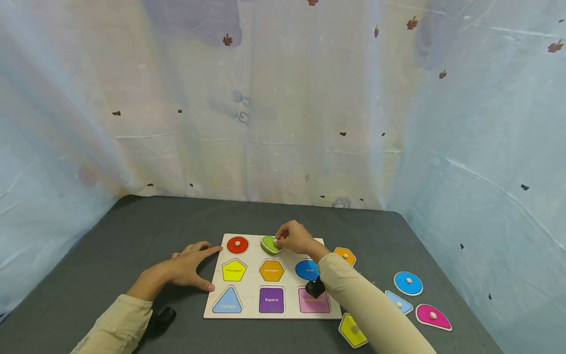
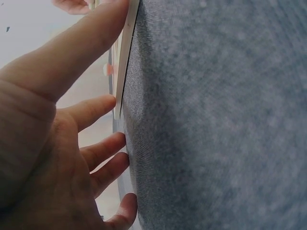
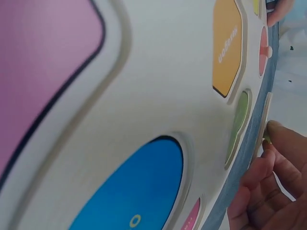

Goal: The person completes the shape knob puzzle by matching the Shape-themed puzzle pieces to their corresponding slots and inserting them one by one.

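Note:
A pale wooden puzzle board [image 1: 251, 295] with coloured shape recesses lies on the table. My right hand [image 1: 297, 238] pinches the knob of a green puzzle piece [image 1: 268, 246] over the board's top row. In the right wrist view the held piece [image 3: 262, 132] shows edge-on, apart from the green recess [image 3: 238, 125]. My left hand [image 1: 187, 265] is at the board's left edge, thumb and index finger touching it, fingers spread; the left wrist view shows the other fingertips [image 2: 125, 203] at the table surface. A red round piece [image 1: 237, 245] sits in the top left recess.
Right of the board lie loose knobbed pieces: an orange one [image 1: 345, 255], a blue oval [image 1: 409, 283], a light blue triangle [image 1: 399, 302], a pink half-round [image 1: 433, 317] and a yellow one [image 1: 352, 330] partly behind my right sleeve. A pale curtain [image 1: 265, 162] hangs behind the dark table [image 1: 185, 216].

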{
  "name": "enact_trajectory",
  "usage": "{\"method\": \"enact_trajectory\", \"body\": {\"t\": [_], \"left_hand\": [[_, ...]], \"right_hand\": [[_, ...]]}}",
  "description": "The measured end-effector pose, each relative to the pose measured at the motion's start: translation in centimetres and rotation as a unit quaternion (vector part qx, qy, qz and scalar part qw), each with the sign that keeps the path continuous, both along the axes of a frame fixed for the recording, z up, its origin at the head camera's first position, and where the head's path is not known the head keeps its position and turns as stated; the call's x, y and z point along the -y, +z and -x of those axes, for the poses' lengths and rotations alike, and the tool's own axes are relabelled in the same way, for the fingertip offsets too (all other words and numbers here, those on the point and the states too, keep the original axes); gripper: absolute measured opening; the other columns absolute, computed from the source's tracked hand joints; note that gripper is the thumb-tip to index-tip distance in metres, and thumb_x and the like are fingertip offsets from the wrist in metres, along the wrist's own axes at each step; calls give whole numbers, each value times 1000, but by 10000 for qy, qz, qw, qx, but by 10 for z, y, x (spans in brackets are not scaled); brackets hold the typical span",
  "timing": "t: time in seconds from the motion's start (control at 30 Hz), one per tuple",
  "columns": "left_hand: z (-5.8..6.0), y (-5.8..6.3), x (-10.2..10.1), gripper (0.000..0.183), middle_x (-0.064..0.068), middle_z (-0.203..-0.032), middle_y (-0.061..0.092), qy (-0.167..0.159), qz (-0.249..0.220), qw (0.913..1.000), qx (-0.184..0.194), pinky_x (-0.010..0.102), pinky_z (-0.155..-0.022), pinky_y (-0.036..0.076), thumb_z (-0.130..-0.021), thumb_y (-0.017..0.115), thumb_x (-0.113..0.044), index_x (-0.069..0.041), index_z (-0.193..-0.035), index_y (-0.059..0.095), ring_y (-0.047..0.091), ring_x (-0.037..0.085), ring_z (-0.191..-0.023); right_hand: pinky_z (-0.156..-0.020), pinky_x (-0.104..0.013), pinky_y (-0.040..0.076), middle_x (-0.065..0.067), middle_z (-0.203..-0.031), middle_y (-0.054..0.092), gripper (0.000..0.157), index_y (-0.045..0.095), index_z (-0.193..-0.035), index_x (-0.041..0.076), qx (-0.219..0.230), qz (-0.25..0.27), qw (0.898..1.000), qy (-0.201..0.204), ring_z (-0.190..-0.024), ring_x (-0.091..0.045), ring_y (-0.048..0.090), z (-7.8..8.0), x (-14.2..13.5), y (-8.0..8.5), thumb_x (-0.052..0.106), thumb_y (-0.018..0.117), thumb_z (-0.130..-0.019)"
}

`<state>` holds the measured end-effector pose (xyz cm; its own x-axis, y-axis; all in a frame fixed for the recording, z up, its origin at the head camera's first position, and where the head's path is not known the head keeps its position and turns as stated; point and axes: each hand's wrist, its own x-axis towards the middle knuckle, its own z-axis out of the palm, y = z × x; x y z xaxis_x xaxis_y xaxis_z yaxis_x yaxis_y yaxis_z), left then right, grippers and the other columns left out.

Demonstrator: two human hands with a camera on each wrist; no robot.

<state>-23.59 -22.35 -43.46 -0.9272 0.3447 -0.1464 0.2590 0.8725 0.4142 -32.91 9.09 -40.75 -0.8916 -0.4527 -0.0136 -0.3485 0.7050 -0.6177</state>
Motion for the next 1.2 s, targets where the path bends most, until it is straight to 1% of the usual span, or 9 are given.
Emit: {"method": "enact_trajectory", "body": {"t": [0.17, 0.3, 0.43, 0.57, 0.7, 0.87, 1.07, 1.2], "left_hand": [[-1, 2, 0, 106, 18, -153, 38, -16, -21, 10000, -13, 67, -91, 35, -70, 88, -54, -20, -157, 38, 39, 43, -135], [-2, 2, -1, 106, 19, -153, 37, -42, -80, 10000, -5, 68, -92, 34, -70, 88, -54, -19, -157, 38, 37, 44, -136], [-2, 2, -1, 106, 20, -153, 37, -48, -121, 9999, 31, 68, -92, 34, -70, 87, -55, -19, -157, 37, 37, 44, -136], [-2, 2, 1, 107, 20, -153, 36, -12, -123, 9999, 37, 69, -92, 33, -70, 88, -54, -19, -157, 37, 36, 44, -136], [-1, 2, -1, 107, 20, -154, 36, -17, -78, 10000, 31, 69, -93, 33, -70, 88, -53, -19, -157, 37, 36, 44, -136], [-2, 2, 0, 106, 19, -153, 37, -23, -80, 10000, 47, 69, -92, 34, -70, 88, -53, -19, -157, 38, 37, 44, -135], [-1, 1, 0, 106, 18, -153, 37, 5, -73, 10000, 59, 70, -93, 34, -70, 88, -53, -20, -157, 38, 37, 43, -136], [-1, 2, -1, 106, 18, -153, 37, 8, -77, 9999, 66, 70, -93, 34, -70, 88, -53, -20, -157, 38, 37, 43, -136]], "right_hand": [[-59, -23, 39, 0, -72, 59, 8, 75, -89, 5, 131, -40, 9998, -127, -67, -13, 50, 2, 5, -3, 11, 78, -88], [-60, -23, 40, -2, -73, 63, 8, 74, -87, 5, 152, -200, 9995, -174, -67, -13, 52, 2, 8, -4, 12, 78, -88], [-63, -25, 39, -3, -75, 64, 9, 74, -86, 5, 152, -398, 9987, -283, -70, -14, 53, 0, 11, -4, 13, 78, -88], [-67, -27, 37, -2, -75, 64, 9, 73, -85, 7, 92, -480, 9980, -392, -71, -15, 53, 1, 15, -5, 14, 78, -88], [-71, -29, 36, 0, -75, 64, 9, 73, -85, 8, 86, -465, 9977, -482, -73, -15, 53, 2, 14, -8, 15, 78, -89], [-73, -31, 36, -1, -77, 64, 8, 73, -85, 9, 151, -442, 9975, -529, -75, -16, 54, 3, 15, -10, 14, 78, -88], [-72, -31, 38, -3, -78, 65, 7, 73, -86, 8, 130, -384, 9979, -513, -75, -18, 55, 4, 14, -12, 12, 79, -88], [-70, -30, 38, -3, -78, 65, 7, 73, -87, 8, 177, -383, 9980, -479, -75, -17, 54, 3, 13, -10, 13, 79, -87]]}}
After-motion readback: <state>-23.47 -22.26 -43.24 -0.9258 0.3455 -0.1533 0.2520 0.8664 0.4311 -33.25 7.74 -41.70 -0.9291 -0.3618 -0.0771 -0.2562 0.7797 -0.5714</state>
